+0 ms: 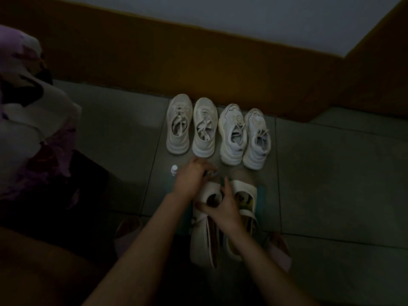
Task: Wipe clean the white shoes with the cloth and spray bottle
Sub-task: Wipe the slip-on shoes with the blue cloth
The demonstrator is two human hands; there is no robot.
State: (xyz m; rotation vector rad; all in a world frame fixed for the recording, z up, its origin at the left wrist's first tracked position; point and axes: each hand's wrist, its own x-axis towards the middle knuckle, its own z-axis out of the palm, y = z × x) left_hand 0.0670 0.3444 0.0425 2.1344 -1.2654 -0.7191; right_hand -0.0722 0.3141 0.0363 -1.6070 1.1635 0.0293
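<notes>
1. Nearest, our right hand curls its grip round the upper of the smooth white strapped flat shoes lying on the floor; we judge that wiping has barely begun.
2. Our left hand has curled fingers, but we cannot tell what its grip holds.
3. The small clear spray bottle with a white cap stands just beside it.
4. Farthest, two pairs of chunky-soled white lace-up trainers wait, likely uncleaned.
</notes>
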